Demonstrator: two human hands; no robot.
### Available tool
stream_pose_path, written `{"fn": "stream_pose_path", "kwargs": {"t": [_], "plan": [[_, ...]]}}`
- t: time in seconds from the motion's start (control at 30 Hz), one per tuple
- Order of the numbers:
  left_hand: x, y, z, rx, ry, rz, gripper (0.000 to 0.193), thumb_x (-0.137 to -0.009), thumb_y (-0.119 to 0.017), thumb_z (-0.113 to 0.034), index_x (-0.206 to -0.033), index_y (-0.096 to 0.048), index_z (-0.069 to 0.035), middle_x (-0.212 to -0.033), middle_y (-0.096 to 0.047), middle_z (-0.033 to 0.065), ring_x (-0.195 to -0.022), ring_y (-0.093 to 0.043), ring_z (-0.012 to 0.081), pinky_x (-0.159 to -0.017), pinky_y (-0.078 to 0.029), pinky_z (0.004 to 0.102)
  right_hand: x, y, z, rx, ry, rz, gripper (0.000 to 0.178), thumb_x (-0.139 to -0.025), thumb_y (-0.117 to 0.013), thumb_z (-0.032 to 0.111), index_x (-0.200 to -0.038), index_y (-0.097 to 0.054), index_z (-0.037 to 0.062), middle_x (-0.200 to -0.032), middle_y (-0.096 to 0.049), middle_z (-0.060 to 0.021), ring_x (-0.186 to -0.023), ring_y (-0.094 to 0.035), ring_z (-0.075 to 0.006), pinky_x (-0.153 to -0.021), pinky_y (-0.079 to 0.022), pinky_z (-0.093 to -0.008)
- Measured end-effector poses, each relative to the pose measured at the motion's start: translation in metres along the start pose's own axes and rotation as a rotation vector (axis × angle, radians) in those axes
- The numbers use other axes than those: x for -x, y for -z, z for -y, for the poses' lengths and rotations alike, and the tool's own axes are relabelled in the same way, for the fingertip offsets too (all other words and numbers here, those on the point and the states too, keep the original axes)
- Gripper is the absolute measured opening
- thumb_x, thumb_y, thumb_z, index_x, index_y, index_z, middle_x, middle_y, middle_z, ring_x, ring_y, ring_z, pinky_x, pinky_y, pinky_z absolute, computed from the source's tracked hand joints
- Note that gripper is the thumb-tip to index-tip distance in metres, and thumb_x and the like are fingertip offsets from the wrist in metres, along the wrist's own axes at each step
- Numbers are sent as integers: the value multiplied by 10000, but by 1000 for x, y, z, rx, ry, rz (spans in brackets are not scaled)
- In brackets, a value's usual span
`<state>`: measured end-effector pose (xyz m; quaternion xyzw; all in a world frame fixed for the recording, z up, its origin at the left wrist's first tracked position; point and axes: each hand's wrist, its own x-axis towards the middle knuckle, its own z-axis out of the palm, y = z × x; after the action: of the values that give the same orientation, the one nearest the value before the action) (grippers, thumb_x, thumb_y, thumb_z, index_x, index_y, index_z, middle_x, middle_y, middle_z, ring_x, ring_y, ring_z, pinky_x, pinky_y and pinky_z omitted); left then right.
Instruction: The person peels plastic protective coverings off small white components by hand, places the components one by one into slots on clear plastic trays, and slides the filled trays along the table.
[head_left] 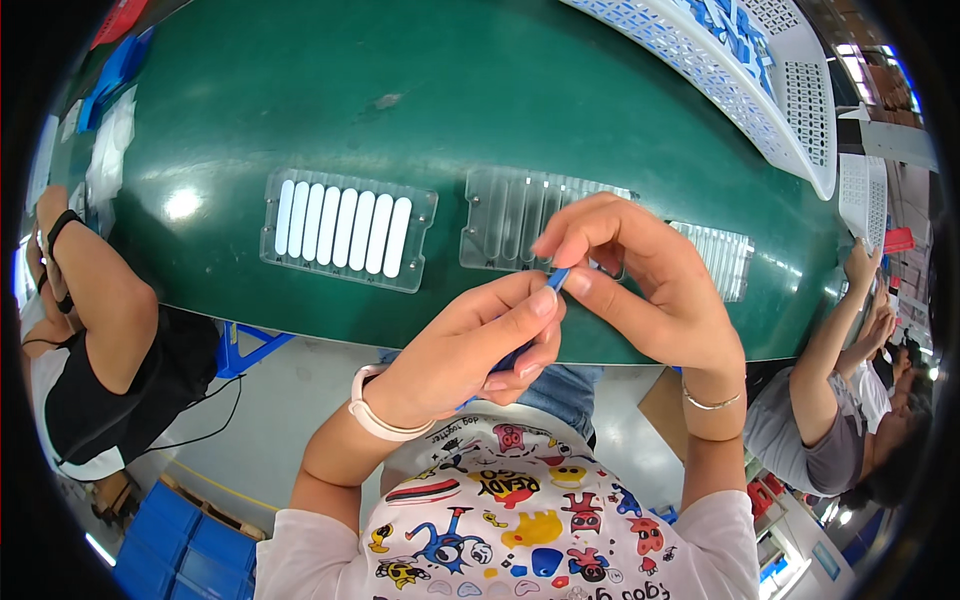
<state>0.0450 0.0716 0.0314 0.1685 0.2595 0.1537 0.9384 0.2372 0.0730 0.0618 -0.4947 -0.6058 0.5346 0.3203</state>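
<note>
My left hand (490, 340) is closed round a slim blue strip-like piece (513, 355), most of it hidden by the fingers. The thumb and fingertips of my right hand (640, 270) pinch the upper end of that piece, where the two hands meet over the table's front edge. Just behind them lies a clear plastic tray (490, 215) with long slots, partly covered by my right hand. To the left is a similar clear tray (429, 215) holding several white rounded strips (345, 228) side by side. Another clear slotted tray (735, 262) lies to the right of my right hand.
The green table (330, 90) curves across the view. At the back right stands a white perforated basket (800, 150) with many blue pieces inside. People sit at the left (110, 320) and right (825, 400). Blue crates (160, 540) are on the floor at lower left.
</note>
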Motion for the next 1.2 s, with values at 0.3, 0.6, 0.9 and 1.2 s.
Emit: {"fn": "stream_pose_path", "kwargs": {"t": [0.3, 0.6, 0.9, 1.2], "plan": [[9, -1, -5, 11, -77, -117, 275, -988, -424, -237, -968, -536, 13, -583, -433, 13, -441, -317, 45, -389, -240, 194, 8, 0, -8, -90, 111, -389, 82, -835, -619, -23, -901, -649, 16, -899, -691, -71, -822, -621, -122, -717, -480, -261], [13, 2, 7, -480, -311, -359, 272, -971, -492, -251, -993, -615, -10, -618, -483, -21, -514, -356, 14, -454, -268, 181, 28, -21, -27, 1150, 447, -275, 239, -701, -696, 97, -930, -661, 42, -956, -654, -4, -757, -524, -188, -619, -348, -320], [14, -2, 8, -349, -335, -364, 246, -983, -445, -216, -1096, -550, -24, -647, -499, 3, -512, -349, 15, -453, -256, 176, 39, -39, -25, 1178, 153, -375, 402, -704, -725, 192, -1062, -634, 31, -1247, -490, -86, -1014, -426, -282, -771, -317, -397], [11, 1, 13, -398, -433, -469, 177, -948, -542, -223, -893, -482, -66, -648, -504, -6, -510, -375, 13, -433, -265, 175, 49, -41, -26, 1076, 123, -380, 353, -748, -699, 253, -1059, -659, 91, -1337, -456, -78, -1055, -402, -289, -859, -255, -420]]}}
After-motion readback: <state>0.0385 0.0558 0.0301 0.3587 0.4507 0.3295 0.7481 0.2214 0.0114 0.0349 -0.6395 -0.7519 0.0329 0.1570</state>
